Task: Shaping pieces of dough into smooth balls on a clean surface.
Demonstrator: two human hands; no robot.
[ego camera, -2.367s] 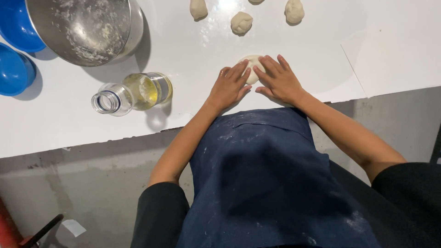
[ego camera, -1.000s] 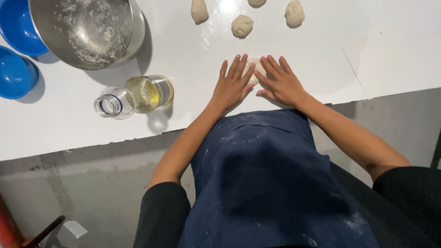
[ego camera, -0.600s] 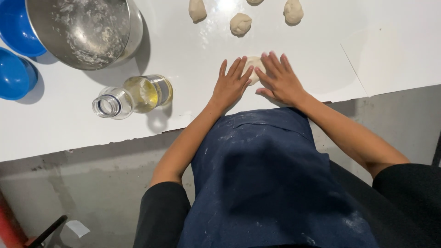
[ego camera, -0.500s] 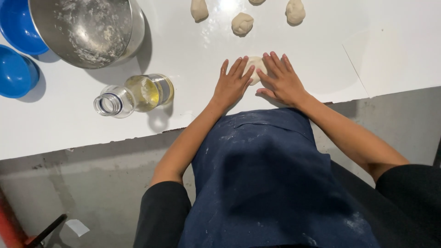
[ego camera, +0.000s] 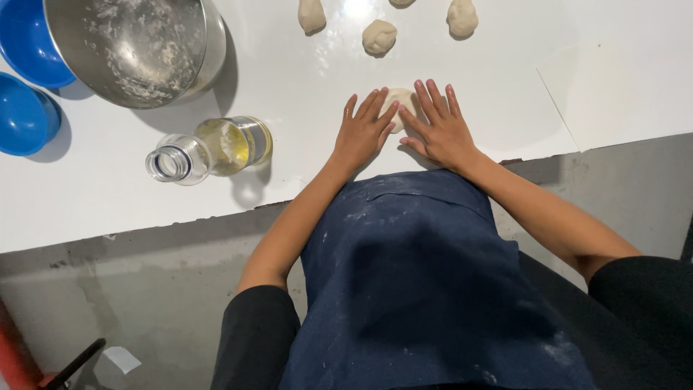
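Between the flat, open left hand (ego camera: pixel 363 136) and right hand (ego camera: pixel 440 130) lies a round dough piece (ego camera: pixel 399 101), no clear long axis.

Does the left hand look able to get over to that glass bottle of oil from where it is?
Probably yes. The left hand rests flat by the dough piece, and only bare white table lies between it and the upright glass bottle.

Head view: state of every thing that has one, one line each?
Dough piece: flattened on table, under both hands' fingers.
Left hand: open, flat on dough.
Right hand: open, flat on dough.
Bottle: uncapped, upright, part-filled with yellowish liquid.
Steel bowl: upright, dough residue inside.
Dough balls: rounded, untouched.
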